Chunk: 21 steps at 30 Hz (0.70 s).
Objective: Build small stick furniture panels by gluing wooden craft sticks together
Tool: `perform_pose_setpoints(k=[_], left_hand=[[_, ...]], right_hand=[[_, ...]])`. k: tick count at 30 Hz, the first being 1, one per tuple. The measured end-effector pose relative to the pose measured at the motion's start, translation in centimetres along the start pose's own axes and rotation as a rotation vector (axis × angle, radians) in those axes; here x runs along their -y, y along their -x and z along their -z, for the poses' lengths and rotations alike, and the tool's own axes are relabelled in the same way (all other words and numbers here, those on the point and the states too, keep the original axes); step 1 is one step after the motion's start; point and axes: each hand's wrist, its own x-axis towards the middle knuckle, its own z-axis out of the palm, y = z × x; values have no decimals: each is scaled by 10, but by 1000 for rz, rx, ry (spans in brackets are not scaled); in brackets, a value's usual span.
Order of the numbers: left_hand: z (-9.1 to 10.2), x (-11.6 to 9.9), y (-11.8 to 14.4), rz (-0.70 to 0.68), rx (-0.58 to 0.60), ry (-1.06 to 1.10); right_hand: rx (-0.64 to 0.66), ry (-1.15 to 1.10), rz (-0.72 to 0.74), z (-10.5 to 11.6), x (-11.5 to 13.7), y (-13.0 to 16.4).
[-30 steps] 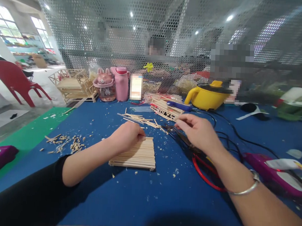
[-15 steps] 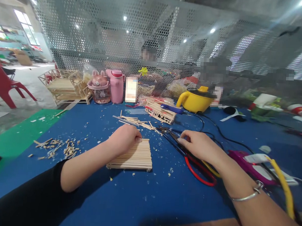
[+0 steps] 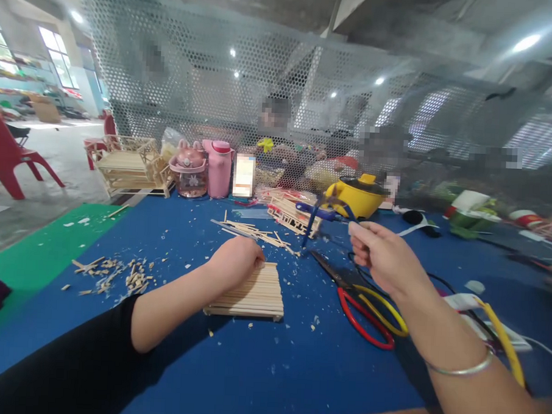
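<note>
Above the desk (image 3: 260,365), your right hand (image 3: 386,257) is gripping pliers (image 3: 324,212) in closed fingers, right of the stick panel (image 3: 254,291) your left fist (image 3: 234,260) is pinning.

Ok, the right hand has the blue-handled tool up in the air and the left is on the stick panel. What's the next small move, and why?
Probably bring the blue-handled tool down toward the stick panel. The right hand holds it lifted above the blue table, well apart from the panel, while the left hand presses the panel's top edge flat. Which stick needs work is not clear.
</note>
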Motion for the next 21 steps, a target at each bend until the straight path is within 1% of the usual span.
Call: perform_pose_setpoints(k=[2,3,4,6,8,11,16,21], left_hand=[[-1,0,0,-1,-4,-3],[-1,0,1,-3,-6,-5],[-1,0,1,-5,-8,-8],[-2,0,0,-7,-13,-14],[-2,0,0,-3,-14,-20],[-2,0,-1,8,-11,-26],[-3,1,-1,-2,-4,-25],[-5,4,-2,2,-6,-22]], right_hand=[[162,-273,-135,-4,7,2],[253,-366,-186,-8,11,3],[337,-461,-205,-13,14,5],[492,-643,-199,-21,20,6],[572,-716,-127,-27,24,6],[623,-773,-82,-29,22,4],[637,-858,-171,-24,7,7],[566,-707,-158,-30,3,15]])
